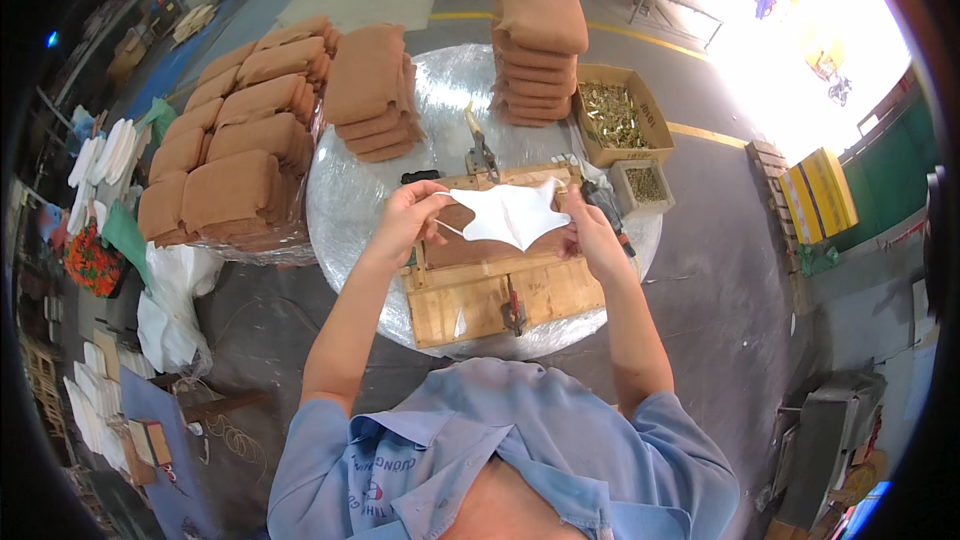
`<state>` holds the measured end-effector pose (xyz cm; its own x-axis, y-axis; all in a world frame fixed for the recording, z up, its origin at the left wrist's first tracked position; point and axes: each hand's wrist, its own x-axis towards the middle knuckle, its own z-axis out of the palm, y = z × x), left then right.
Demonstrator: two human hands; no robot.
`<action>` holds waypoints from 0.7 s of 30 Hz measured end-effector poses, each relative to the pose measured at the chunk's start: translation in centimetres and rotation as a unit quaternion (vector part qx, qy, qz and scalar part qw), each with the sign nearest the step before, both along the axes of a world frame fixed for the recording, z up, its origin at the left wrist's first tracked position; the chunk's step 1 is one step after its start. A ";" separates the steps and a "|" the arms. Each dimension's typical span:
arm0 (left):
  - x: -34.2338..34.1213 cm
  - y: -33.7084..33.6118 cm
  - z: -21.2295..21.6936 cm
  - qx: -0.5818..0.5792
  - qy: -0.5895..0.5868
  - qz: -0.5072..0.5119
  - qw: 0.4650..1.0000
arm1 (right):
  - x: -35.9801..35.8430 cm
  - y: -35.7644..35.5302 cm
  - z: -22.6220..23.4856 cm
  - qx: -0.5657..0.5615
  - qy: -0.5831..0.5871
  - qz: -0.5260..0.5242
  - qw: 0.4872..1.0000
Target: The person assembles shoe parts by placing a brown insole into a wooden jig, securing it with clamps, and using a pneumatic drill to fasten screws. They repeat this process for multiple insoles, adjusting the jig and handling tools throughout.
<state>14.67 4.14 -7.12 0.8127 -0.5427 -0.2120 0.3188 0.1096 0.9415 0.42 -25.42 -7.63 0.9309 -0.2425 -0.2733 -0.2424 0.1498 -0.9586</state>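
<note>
A white face mask (508,214) is stretched between my two hands above a round table wrapped in clear film (345,210). My left hand (412,215) pinches the loop at its left side. At the right side, my right hand (590,230) grips the mask's edge or loop. Under the mask lies a wooden jig (450,305) with a brown padded piece (465,253) on it, partly hidden. One toggle clamp (482,152) stands at the jig's far edge, and a red-handled clamp (513,308) sits at its near edge.
Stacks of brown padded pieces (365,80) stand at the table's far left, with another stack (540,35) at the back. A cardboard box of metal parts (630,150) and a smaller bin (645,185) are at right, near a power tool (605,205). More brown pieces (235,185) fill a pile at left.
</note>
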 end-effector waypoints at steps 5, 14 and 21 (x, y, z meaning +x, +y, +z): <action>0.1 1.9 0.4 -0.019 0.019 -0.020 0.999 | -0.6 -0.8 -0.9 -0.044 -0.042 -0.011 0.998; -0.8 6.4 7.5 -0.337 0.036 -0.033 0.940 | -2.6 0.8 8.3 0.176 -0.252 0.003 0.951; -9.2 12.0 22.2 -0.507 -0.255 -0.250 0.785 | -11.6 1.5 21.5 0.262 -0.514 0.259 0.775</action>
<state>5.52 16.17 15.05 0.2836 -0.5006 0.8179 0.1707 0.8657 0.4706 -11.20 -23.94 13.85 0.6575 0.1302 0.7421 0.4510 0.7210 -0.5261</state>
